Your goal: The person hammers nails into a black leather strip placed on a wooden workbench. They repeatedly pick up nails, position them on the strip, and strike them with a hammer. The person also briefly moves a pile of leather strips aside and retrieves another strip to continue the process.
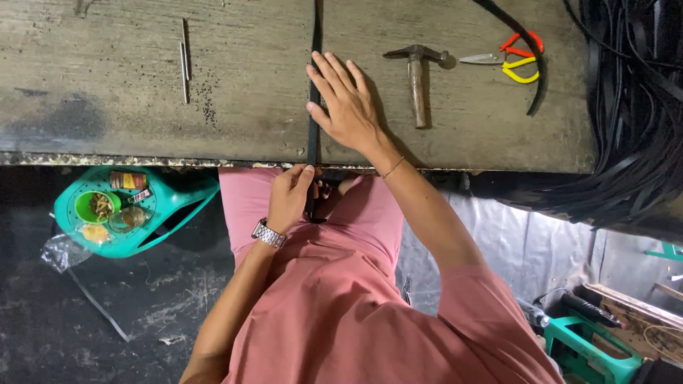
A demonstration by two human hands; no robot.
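Observation:
A long black strip [314, 43] runs straight down the wooden bench [128, 107] and over its front edge. My right hand [346, 107] lies flat on the bench, fingers spread, pressing the strip at its left side. Below the bench edge, my left hand [288, 195] with a metal wristwatch is closed around the strip's lower end in front of my pink shirt.
A hammer [417, 78] lies right of my right hand, with red and yellow handled scissors [512, 60] beyond it. Two thin metal rods [185, 60] lie at the left. A heap of black strips [633, 107] fills the right. A teal stool [171, 195] holding small containers stands below left.

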